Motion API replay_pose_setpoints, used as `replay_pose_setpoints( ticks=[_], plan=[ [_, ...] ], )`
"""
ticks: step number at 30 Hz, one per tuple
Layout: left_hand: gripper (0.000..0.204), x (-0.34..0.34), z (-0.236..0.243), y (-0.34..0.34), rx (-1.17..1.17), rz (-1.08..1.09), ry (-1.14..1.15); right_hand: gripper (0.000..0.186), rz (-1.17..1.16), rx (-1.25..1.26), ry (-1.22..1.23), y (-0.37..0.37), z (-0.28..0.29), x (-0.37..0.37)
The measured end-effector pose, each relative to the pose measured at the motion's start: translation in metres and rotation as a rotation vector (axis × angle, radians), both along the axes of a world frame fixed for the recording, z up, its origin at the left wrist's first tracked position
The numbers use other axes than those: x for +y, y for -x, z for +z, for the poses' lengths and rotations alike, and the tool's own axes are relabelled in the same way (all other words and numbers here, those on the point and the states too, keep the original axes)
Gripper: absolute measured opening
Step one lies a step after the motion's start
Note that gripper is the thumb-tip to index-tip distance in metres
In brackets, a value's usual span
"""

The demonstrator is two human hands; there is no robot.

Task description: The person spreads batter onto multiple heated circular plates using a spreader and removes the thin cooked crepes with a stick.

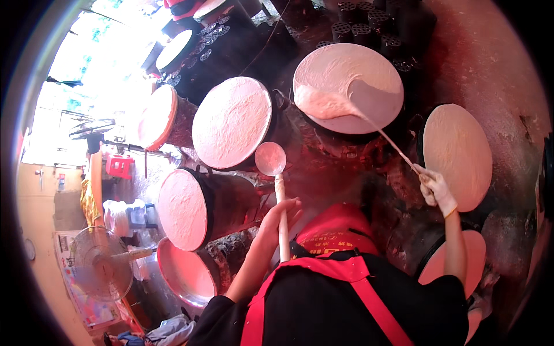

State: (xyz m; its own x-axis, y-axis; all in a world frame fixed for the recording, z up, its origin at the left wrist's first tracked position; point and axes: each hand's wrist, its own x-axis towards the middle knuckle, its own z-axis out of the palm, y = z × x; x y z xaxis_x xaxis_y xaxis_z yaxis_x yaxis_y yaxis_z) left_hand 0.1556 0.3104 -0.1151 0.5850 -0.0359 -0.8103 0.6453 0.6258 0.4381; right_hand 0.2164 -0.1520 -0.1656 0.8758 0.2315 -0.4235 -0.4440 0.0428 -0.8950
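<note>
My bare left hand (pixel 281 214) is closed loosely around the pale handle of a ladle (pixel 270 159), its round bowl raised beyond my hand. My right hand (pixel 435 188), in a white glove, grips a long thin stick (pixel 392 140). It slants away to a large round pan (pixel 378 118) at the far centre. There the stick's end meets a thick, pale, dough-like mass (pixel 325 104), and I cannot make out the shape of that end. A smooth greyish patch shows beside the mass; a pale rippled layer covers the far part of the pan.
More round pans with pale tops stand around me, including one at left (pixel 234 122) and one at right (pixel 459 158). Dark perforated briquettes (pixel 360 29) are stacked at the back. A fan (pixel 101 264) is at lower left. A red sack-like thing (pixel 334 230) lies close before my body.
</note>
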Motion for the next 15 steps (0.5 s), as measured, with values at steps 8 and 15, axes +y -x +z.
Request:
replay_pose_setpoints(
  ticks=[8,15],
  plan=[
    [0.033,0.074,-0.012,0.084,-0.010,-0.022,-0.122,0.016,-0.374,-0.086,-0.423,-0.074,-0.022,0.315],
    [0.043,0.115,-0.020,0.163,-0.079,0.155,-0.188,0.026,-0.709,-0.304,-0.168,-0.242,-0.086,0.432]
  ],
)
